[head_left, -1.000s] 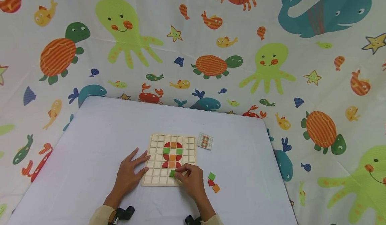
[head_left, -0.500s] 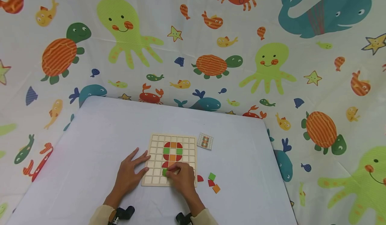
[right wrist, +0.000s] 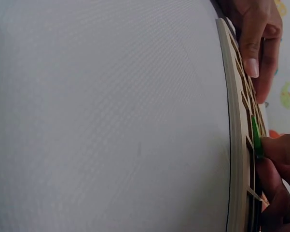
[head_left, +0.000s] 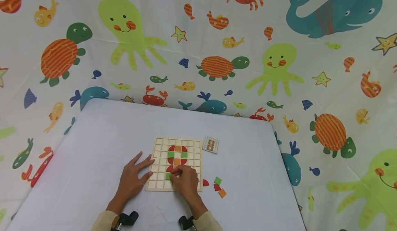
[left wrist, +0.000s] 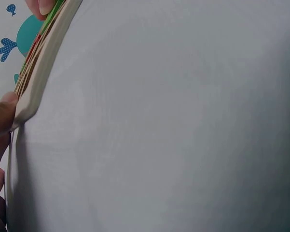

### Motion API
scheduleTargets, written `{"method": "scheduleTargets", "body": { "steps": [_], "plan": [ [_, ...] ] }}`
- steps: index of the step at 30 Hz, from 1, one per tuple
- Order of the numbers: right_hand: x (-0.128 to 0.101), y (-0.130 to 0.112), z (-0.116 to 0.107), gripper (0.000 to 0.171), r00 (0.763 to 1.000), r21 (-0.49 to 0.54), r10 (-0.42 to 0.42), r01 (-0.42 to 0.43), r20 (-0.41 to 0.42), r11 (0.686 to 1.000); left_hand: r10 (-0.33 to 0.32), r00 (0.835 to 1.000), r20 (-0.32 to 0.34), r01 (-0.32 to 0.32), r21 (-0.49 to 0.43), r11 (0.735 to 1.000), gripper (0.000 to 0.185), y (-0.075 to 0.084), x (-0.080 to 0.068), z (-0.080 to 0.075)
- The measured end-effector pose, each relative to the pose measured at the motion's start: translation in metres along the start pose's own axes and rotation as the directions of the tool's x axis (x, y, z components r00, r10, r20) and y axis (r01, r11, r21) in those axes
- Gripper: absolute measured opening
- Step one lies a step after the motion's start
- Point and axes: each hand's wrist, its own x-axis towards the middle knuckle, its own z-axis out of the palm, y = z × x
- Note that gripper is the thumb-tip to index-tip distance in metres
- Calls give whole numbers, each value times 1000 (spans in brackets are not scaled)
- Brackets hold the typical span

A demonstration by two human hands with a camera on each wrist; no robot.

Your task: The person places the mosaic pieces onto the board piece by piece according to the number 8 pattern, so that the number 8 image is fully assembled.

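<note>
A wooden grid board lies on the white table, with red, green and orange tiles set in its middle columns. My right hand lies over the board's lower middle and pinches a green square tile against the grid; the same green tile shows edge-on in the right wrist view. My left hand lies flat with fingers spread, its fingertips on the board's left edge. In the right wrist view the left hand's fingers rest on the far rim.
A small pattern card lies right of the board's top corner. Loose tiles sit right of the board: a red quarter-round, a green square, another red piece, an orange square. A sea-creature cloth hangs behind the table.
My right hand has slid left across the board's lower rows with the green tile, uncovering a red quarter-round tile on the table. The left hand has stayed put.
</note>
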Motion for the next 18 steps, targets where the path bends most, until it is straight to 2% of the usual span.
{"method": "scheduleTargets", "body": {
  "steps": [6, 9, 13, 18],
  "plan": [
    [1, 3, 3, 13, 1000, 12, -27, 27, -1, 1000, -15, 1000, 8, 15, 1, 1000, 50, -1, 0, 0],
    [1, 7, 0, 11, 999, 56, -49, 49, 2, 997, -15, 1000, 12, 15, 0, 1000, 50, 0, 0, 0],
    [2, 11, -13, 13, 998, 142, -63, 62, 6, 988, -10, 1000, 10, 10, 3, 1000, 51, 0, 0, 1],
    [4, 22, -38, 15, 999, 186, -36, 38, -16, 982, -19, 1000, 10, 19, 0, 1000, 52, 1, 0, 1]
  ]
}}
